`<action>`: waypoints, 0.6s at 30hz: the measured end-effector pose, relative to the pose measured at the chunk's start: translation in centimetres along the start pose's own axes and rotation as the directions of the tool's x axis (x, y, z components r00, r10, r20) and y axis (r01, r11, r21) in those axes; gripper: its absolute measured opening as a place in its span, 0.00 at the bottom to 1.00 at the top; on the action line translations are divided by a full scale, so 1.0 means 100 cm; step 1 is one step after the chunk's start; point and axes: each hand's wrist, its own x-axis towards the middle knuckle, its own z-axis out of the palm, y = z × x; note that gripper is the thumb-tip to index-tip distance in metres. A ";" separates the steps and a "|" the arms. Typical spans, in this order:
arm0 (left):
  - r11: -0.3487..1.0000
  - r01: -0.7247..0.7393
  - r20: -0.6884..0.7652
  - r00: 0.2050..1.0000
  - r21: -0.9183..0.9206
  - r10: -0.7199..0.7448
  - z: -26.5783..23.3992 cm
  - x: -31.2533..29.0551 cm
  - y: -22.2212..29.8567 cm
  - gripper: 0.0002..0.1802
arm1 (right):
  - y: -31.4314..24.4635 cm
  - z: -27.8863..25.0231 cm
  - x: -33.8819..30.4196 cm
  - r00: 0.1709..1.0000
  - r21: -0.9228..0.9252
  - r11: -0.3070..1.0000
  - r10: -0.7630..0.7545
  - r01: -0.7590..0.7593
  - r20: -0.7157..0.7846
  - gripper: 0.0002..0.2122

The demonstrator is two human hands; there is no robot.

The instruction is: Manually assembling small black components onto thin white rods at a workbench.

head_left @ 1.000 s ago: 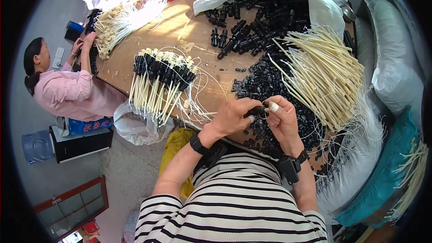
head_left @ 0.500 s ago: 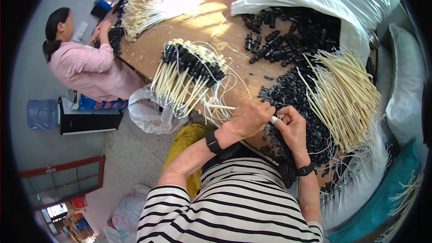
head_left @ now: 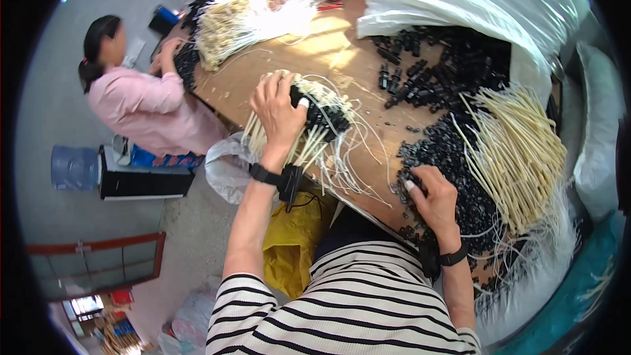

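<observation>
My left hand (head_left: 279, 110) lies over a bundle of pale thin sticks with black sleeves (head_left: 327, 118) near the table's front edge. Its fingers are spread across the bundle's top left, thumb stretched out on the black sleeves; anything beneath the palm is hidden. White strings (head_left: 355, 174) trail from the bundle toward the right. My right hand (head_left: 435, 198) is at the edge of a heap of small black pieces (head_left: 453, 148). Its fingers are bent, with a gap between thumb and forefinger, and nothing visible in it. Both thumbs carry white wrapping.
Loose pale sticks with strings (head_left: 516, 158) lie right of the heap. Larger black tubular parts (head_left: 427, 79) spill from a white sack (head_left: 460, 0). Across the table (head_left: 315, 49), a person in pink (head_left: 144, 102) works beside another stick pile (head_left: 227, 29). A yellow bag (head_left: 289, 243) hangs below the edge.
My hands, formerly close together with a pale stick at the left one, have parted. The left has moved up and left onto the bundle; the right has dropped slightly beside the small black pieces.
</observation>
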 end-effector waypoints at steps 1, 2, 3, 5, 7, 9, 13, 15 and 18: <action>0.981 -0.013 0.108 0.994 -0.192 0.035 0.003 0.000 0.011 0.24 | 0.006 -0.003 -0.001 0.998 0.004 0.998 0.062 -0.062 -0.019 0.10; 0.923 -0.020 0.199 0.974 -0.385 0.104 0.010 -0.003 0.031 0.22 | 0.013 -0.010 -0.002 0.994 -0.020 0.995 0.100 -0.101 -0.051 0.09; 0.832 0.000 0.271 0.945 -0.555 0.181 0.015 -0.008 0.051 0.20 | 0.018 -0.018 -0.002 0.989 -0.038 0.991 0.128 -0.131 -0.077 0.08; 0.757 -0.013 0.307 0.909 -0.653 0.281 0.038 -0.010 0.089 0.18 | 0.034 -0.037 -0.004 0.980 -0.117 0.983 0.124 -0.143 -0.159 0.05; 0.666 -0.022 0.321 0.864 -0.746 0.387 0.067 -0.005 0.114 0.17 | 0.049 -0.058 -0.010 0.949 -0.256 0.933 0.186 -0.252 -0.255 0.05; 0.854 -0.146 0.223 0.931 -0.500 0.290 0.092 0.003 0.126 0.17 | 0.062 -0.073 -0.018 0.919 -0.313 0.897 0.203 -0.313 -0.339 0.06; 0.912 0.074 0.553 0.814 -0.403 0.178 0.099 -0.003 0.135 0.15 | 0.067 -0.084 -0.027 0.912 -0.508 0.759 0.320 -0.408 -0.255 0.06; 0.897 0.117 0.568 0.806 -0.427 0.165 0.093 -0.010 0.133 0.16 | 0.068 -0.080 -0.026 0.941 -0.531 0.780 0.232 -0.330 -0.244 0.06; 0.647 0.323 0.535 0.830 -0.691 0.157 0.065 -0.027 0.130 0.17 | 0.056 -0.084 -0.016 0.973 -0.489 0.857 0.057 -0.162 -0.223 0.07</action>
